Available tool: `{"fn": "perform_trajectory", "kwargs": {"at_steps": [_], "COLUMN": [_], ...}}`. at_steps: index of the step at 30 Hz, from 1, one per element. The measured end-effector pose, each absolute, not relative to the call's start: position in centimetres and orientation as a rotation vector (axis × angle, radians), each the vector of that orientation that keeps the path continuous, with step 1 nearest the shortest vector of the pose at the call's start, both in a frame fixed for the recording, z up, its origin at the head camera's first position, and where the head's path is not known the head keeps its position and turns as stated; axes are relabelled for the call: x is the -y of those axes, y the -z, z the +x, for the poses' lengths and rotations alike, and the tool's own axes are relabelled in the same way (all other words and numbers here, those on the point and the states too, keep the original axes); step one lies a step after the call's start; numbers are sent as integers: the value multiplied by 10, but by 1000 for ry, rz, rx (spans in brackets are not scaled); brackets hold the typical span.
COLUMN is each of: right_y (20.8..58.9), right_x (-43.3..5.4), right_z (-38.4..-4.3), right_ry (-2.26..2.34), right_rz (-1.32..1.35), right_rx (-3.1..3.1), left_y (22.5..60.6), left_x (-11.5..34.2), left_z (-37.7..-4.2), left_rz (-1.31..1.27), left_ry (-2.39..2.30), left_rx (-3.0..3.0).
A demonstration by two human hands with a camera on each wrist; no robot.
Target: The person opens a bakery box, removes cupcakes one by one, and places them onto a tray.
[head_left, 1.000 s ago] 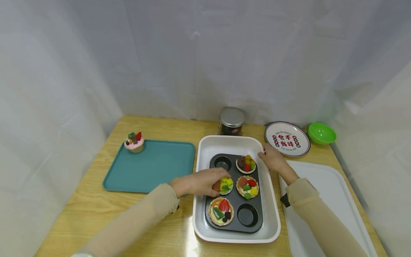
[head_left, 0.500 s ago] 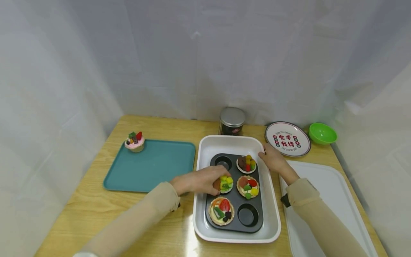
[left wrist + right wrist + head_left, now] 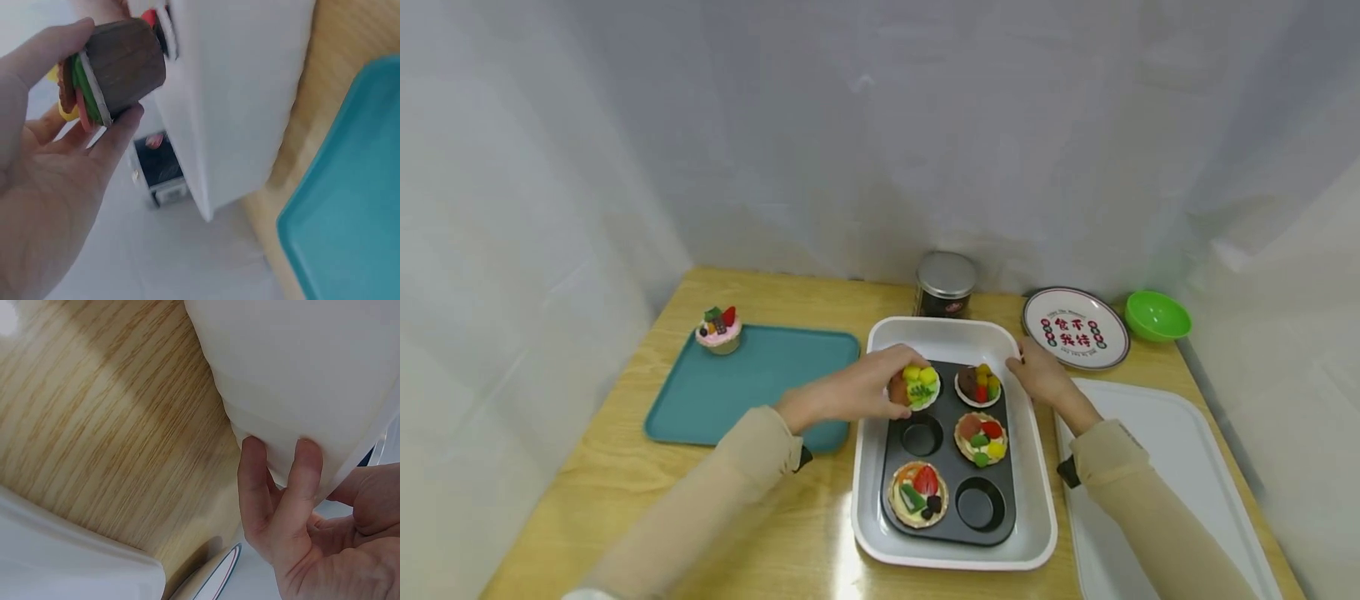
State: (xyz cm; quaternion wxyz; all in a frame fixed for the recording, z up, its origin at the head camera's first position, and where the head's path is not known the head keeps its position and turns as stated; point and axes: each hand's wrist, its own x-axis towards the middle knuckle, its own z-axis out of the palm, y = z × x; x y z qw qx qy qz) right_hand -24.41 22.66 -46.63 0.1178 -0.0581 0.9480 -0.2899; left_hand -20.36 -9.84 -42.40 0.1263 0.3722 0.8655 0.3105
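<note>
My left hand holds a cupcake with yellow and green toppings between thumb and fingers, its brown cup showing in the left wrist view. It is raised over the far left part of a dark muffin tin. That tin lies inside a white basin. My right hand grips the basin's right rim, fingertips against the outer wall. Three more cakes sit in the tin: a chocolate-topped one, a fruit one and a strawberry one. The middle left and near right cups hold nothing.
A teal tray lies to the left, with a pink cupcake at its far left corner. Behind the basin stands a lidded tin can. Rightward are a printed plate, a green bowl and a white tray.
My left hand has lifted the yellow-and-green cupcake out of the middle left cup and carried it away from me, towards the far left cup. The right hand stays on the rim.
</note>
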Motion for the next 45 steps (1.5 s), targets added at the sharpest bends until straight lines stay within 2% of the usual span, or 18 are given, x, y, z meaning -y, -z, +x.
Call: {"fn": "perform_trajectory", "kwargs": {"at_steps": [7,15,30,45], "right_y": [465,467,470,471], "right_x": [-227,-227,-228,-228], "right_z": [-242,-244,-247,-247], "right_ry": [846,849,848,848], "right_rz": [-164,-158,-167,-162], "right_rx": [-2774,-2769,-2784,-2776], "left_y": [409,411,440,470], "left_x": [136,190,241,257], "left_z": [-227,-254,-262,-264], "left_rz": [794,517,266,225], "left_ry": [-1111,-1203,-1065,-1025], "left_rx": [-2630,-2765,-2857,-2877]}}
